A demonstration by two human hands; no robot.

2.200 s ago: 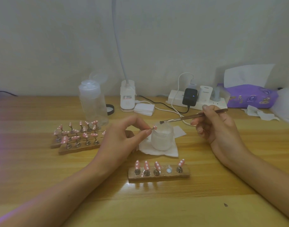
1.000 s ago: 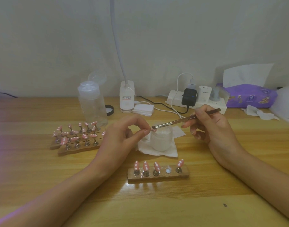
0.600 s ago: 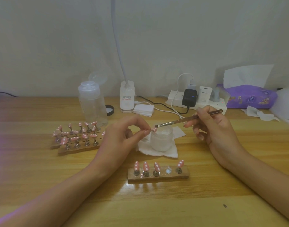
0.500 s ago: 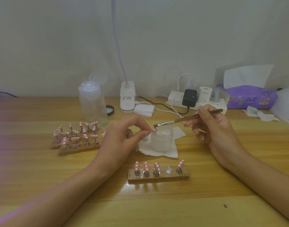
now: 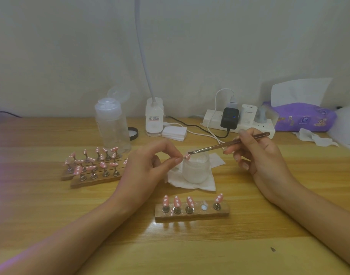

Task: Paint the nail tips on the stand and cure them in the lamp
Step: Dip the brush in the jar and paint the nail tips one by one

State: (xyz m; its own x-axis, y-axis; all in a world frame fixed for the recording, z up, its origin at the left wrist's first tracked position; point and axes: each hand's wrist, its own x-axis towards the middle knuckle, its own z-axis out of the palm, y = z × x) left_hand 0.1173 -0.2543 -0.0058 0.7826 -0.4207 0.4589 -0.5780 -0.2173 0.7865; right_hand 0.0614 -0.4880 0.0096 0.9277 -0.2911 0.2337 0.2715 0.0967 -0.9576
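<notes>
**Nail tip (image 5: 187,156) held at brush (image 5: 227,144) above jar (image 5: 196,168)**

The pink, white-dotted nail tip is pinched between thumb and forefinger of the left hand (image 5: 148,165), just above the jar's left rim. The brush is gripped in the curled fingers of the right hand (image 5: 257,155), to the right of the jar. Its bristle end is brought to the nail tip, but contact cannot be confirmed. The jar is set on a white tissue (image 5: 190,185). In front of the jar, a wooden stand (image 5: 192,214) is seen carrying four painted tips. Further loaded stands (image 5: 94,175) are placed well left of the jar.
</notes>
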